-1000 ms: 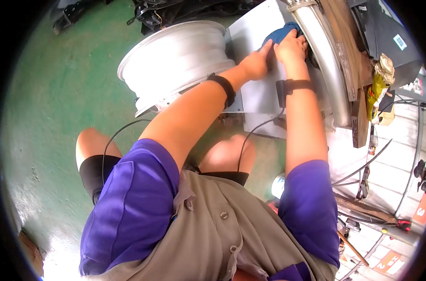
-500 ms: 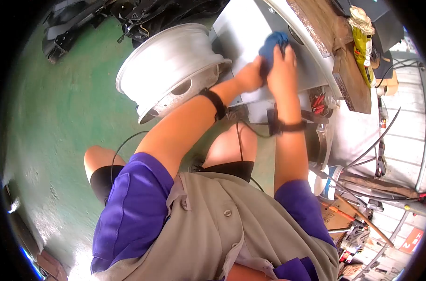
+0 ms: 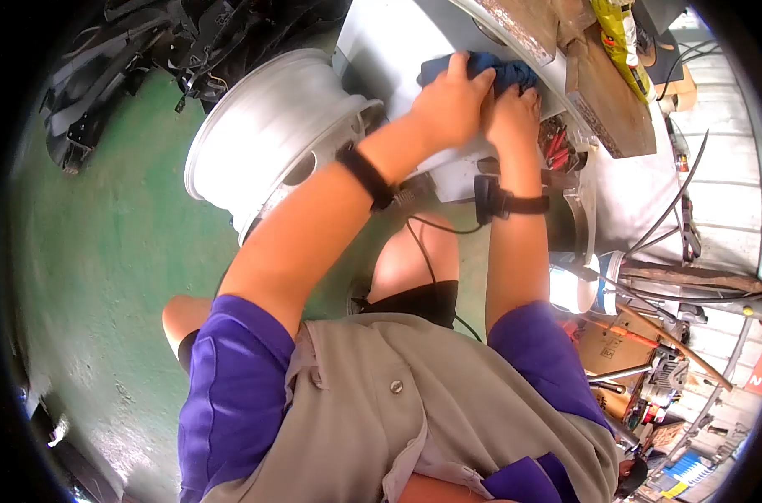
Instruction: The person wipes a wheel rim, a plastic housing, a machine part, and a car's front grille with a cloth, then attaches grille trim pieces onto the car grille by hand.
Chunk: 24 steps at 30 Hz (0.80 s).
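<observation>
A dark blue cloth [image 3: 515,75] is bunched between my two hands, over a pale grey metal panel [image 3: 389,42]. My left hand [image 3: 452,105] is closed on the cloth's left part, with its thumb or a finger lying over the top. On the right side, my right hand [image 3: 513,117] grips the cloth with bent fingers. Both hands are close together, and their undersides are hidden. A black band circles each wrist, and a cable runs from the right one.
A white wheel rim [image 3: 264,117] stands left of the panel, near black plastic parts [image 3: 121,50]. Right of my hands are a wooden block [image 3: 611,96], a yellow packet [image 3: 624,50] and red-handled tools [image 3: 557,144]. A white bucket [image 3: 574,289] stands lower right.
The cloth has gone from a compact, upright bundle to a wider shape across both hands. My left hand has come up over it, and the view has shifted slightly.
</observation>
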Tool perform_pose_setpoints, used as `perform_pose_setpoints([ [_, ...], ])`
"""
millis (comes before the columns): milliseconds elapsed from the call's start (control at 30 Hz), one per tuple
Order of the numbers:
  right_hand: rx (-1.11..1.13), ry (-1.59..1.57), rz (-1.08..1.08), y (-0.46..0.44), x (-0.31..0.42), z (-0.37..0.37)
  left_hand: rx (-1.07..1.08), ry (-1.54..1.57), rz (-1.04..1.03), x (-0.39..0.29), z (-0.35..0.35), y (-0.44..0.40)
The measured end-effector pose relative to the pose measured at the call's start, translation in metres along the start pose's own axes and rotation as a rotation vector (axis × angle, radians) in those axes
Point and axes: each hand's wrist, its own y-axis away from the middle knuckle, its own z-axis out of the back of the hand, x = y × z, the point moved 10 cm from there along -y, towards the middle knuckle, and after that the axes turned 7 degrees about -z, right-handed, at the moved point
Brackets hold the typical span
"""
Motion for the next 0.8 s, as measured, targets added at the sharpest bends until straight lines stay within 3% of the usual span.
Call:
perform_pose_setpoints([
  [200, -0.042, 0.015, -0.058, -0.025, 0.001, -0.012, 0.213, -0.174, 0.004, 0.016, -0.017, -0.019],
  [333, -0.102, -0.082, 0.134, 0.007, 0.012, 0.014, 0.251, -0.109, -0.062, 0.001, -0.014, -0.004],
  [367, -0.279, -0.121, 0.230, 0.020, 0.014, 0.022, 0.265, -0.073, -0.089, 0.000, -0.015, 0.001],
  [433, -0.312, -0.190, 0.224, 0.044, 0.011, 0.026, 0.278, -0.030, -0.188, -0.011, -0.010, 0.010],
  [533, -0.067, -0.254, 0.160, 0.057, 0.024, 0.047, 0.313, -0.023, -0.197, -0.018, -0.012, 0.014],
  [633, -0.106, -0.004, 0.254, 0.044, 0.028, 0.029, 0.269, -0.062, -0.132, -0.021, -0.014, 0.011],
  [800, -0.012, -0.109, 0.193, -0.006, 0.016, 0.000, 0.278, -0.106, -0.005, 0.016, -0.018, -0.010],
])
